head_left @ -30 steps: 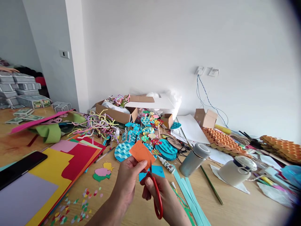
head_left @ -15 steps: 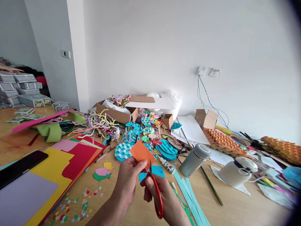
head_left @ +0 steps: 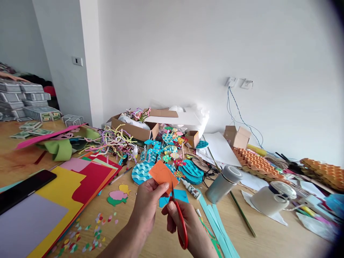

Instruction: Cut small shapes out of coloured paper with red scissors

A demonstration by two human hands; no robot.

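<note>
My left hand point(head_left: 146, 200) pinches the lower left edge of a small orange paper point(head_left: 160, 172) with faint drawn lines on it. Red-handled scissors point(head_left: 183, 229) are gripped in my right hand point(head_left: 181, 218), and their blades meet the paper's right part. Beneath the hands lies a blue paper square point(head_left: 180, 196) on the table. Left of them rest paper fish shapes in pink point(head_left: 117, 195), green and yellow. Behind the orange paper is a blue wavy cardboard disc point(head_left: 141, 172).
Coloured sheets point(head_left: 48, 225) and a black phone point(head_left: 27, 190) lie at left, near scattered paper bits point(head_left: 96, 229). To the right stand a metal flask point(head_left: 223, 184) and a white lidded mug point(head_left: 271, 199), with light blue strips point(head_left: 217, 225) nearby. A co-worker's arm point(head_left: 10, 76) reaches over stacked bundles.
The view has shifted slightly, so the surroundings sit a little further right. Both hands keep nearly the same pose, with the scissors still at the orange paper.
</note>
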